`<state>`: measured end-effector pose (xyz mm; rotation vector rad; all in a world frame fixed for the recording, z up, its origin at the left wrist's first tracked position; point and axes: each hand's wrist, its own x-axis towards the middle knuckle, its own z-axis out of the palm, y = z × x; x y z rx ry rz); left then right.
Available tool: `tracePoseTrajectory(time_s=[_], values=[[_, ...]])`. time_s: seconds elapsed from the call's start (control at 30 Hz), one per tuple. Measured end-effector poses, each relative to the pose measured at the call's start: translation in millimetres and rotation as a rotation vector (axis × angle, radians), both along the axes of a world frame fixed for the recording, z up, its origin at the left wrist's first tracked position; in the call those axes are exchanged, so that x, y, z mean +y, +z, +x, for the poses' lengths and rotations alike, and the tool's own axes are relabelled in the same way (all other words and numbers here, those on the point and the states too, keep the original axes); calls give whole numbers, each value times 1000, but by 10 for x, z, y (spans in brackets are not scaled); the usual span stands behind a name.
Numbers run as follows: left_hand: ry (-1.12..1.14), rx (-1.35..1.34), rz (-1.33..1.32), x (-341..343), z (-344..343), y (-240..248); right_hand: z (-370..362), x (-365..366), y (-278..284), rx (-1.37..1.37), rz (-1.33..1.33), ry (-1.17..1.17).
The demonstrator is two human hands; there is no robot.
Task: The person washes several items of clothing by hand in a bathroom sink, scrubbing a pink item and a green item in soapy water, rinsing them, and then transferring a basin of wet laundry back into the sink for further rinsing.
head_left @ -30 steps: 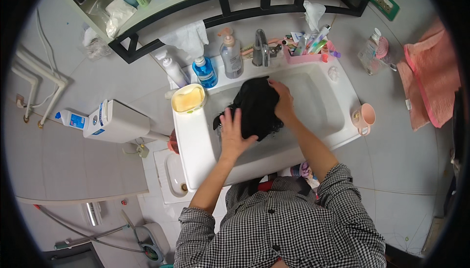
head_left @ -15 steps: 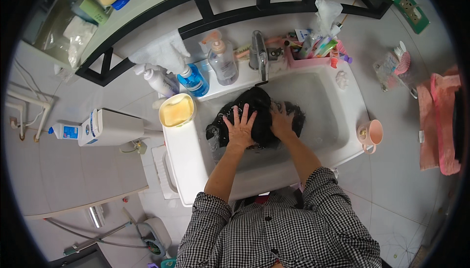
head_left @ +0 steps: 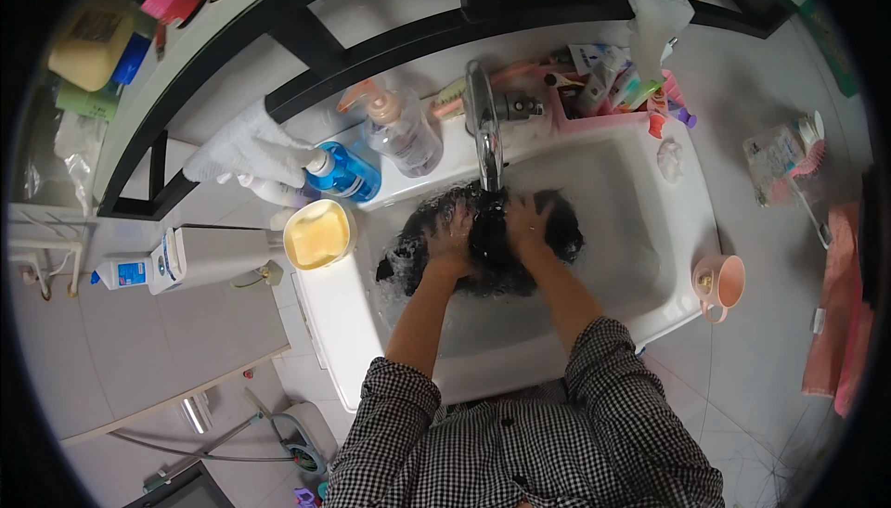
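Observation:
A dark, wet bundle of black cloth (head_left: 491, 234) lies partly under water in the white sink (head_left: 617, 230); what garment it is, I cannot tell. My left hand (head_left: 449, 241) presses flat on its left half, fingers apart and partly under the water. On the right half rests my right hand (head_left: 526, 228), its fingers also spread and partly wet over. Between and just beyond the hands, the metal faucet (head_left: 486, 128) reaches out over the cloth. Water ripples around the bundle, most at its left side.
A soap dish with yellow soap (head_left: 318, 234), a blue pump bottle (head_left: 345, 172) and a clear pump bottle (head_left: 405, 137) line the sink's left and back rim. A pink box of tubes (head_left: 603, 123) stands at back right. A pink cup (head_left: 719, 283) is at the right edge.
Both hands have pushed the black cloth lower into the water, and it looks flatter and more spread out. The view has shifted, bringing the faucet and shelf closer.

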<state>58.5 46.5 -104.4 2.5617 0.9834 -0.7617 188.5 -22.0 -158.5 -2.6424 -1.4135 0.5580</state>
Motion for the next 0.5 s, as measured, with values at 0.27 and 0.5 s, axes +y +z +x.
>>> tracePoseTrajectory(time_s=[0.27,0.5], values=[[107,-27,-99,106,30,-269,-32,55,-157,-195,32,-6],[72,-27,53,-176,-37,155,56,-99,187,57,125,108]])
